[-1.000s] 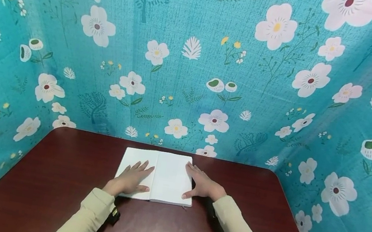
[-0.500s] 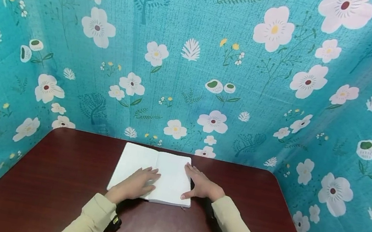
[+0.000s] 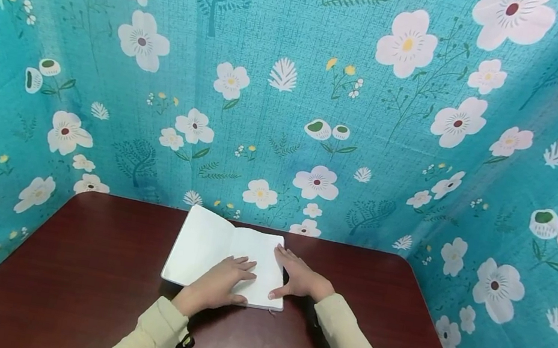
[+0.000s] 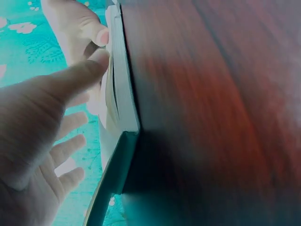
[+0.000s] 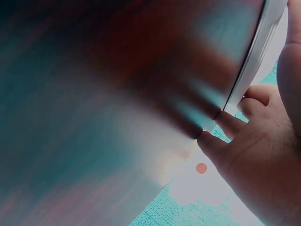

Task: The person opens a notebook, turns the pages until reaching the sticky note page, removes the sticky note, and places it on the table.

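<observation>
A notebook with blank white pages [image 3: 204, 244] lies spread on the table, its left half tilted up off the surface. In the left wrist view the raised cover [image 4: 115, 169] stands at an angle beside the page block [image 4: 123, 89]. Across the right-hand pages rests my left hand [image 3: 220, 283], fingers extended and thumb tip touching near the lower edge. My right hand [image 3: 302, 276] lies along the notebook's right edge, thumb and fingers spread apart. Some of its fingertips [image 5: 207, 136] touch the tabletop in the right wrist view.
The dark red-brown table [image 3: 94, 266] has rounded far corners. A teal floral curtain [image 3: 274, 137] hangs behind it and on both sides. A short ribbon [image 3: 272, 312] pokes out at the notebook's near right corner.
My left hand has slid right from the left page over to the right-hand pages. The notebook's left half has risen from lying flat to tilted. My right hand has stayed at the right edge.
</observation>
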`<state>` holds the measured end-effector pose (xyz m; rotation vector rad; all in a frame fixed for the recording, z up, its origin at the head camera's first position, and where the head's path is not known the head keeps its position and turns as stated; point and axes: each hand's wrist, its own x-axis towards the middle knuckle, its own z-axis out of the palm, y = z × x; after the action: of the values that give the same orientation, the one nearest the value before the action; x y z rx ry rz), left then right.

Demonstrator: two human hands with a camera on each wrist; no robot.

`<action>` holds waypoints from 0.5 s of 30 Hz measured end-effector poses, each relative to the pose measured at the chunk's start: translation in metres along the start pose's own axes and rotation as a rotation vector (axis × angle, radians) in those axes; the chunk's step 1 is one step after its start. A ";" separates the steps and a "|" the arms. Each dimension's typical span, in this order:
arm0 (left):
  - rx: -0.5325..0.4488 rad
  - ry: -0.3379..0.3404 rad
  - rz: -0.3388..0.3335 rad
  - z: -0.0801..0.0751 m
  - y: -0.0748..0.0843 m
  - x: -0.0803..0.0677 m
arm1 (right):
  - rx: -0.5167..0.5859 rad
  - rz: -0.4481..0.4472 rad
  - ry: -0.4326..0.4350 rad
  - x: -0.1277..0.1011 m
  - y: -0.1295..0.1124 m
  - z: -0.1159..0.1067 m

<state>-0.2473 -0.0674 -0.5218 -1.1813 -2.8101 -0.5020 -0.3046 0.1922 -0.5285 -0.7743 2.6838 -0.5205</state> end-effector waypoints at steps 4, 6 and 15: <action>-0.003 0.016 -0.004 0.003 0.002 -0.003 | -0.001 0.006 0.000 -0.001 -0.001 0.001; -0.003 0.022 -0.008 0.004 0.002 -0.004 | -0.004 0.008 -0.002 -0.001 0.000 0.002; 0.175 0.061 0.078 0.000 0.004 -0.003 | 0.053 0.010 -0.004 -0.001 0.001 0.001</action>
<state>-0.2421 -0.0670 -0.5209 -1.2121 -2.6803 -0.2761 -0.3043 0.1931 -0.5296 -0.7459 2.6573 -0.5846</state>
